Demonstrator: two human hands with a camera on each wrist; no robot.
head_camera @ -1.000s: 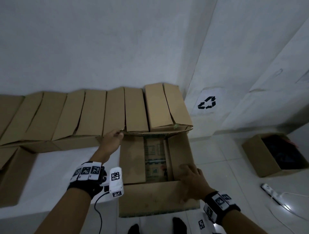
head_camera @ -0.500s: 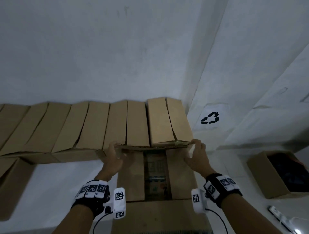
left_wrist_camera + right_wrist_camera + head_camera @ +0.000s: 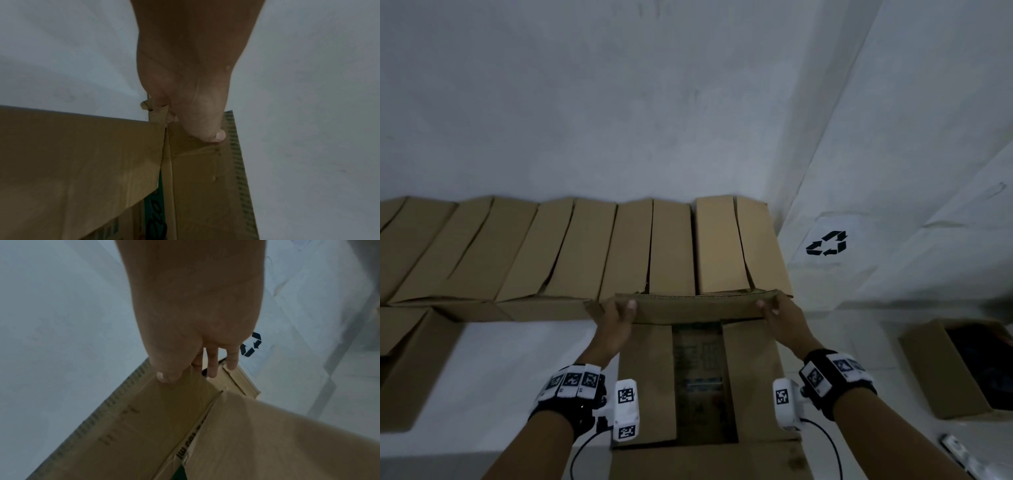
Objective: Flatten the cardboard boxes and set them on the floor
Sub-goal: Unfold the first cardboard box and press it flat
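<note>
By a white wall, both hands' fingers (image 3: 631, 304) grip the corrugated box flap (image 3: 697, 308).

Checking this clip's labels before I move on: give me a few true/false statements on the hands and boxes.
1. Both hands grip the far flap of the open box. True.
2. The left hand hangs free. False: its thumb and fingers pinch the flap's left end.
3. A row of cardboard boxes lines the wall. True.
4. The recycling symbol is printed on a box. False: it is on a white sheet right of the row.
5. The right hand holds the flap's right end. True.
</note>
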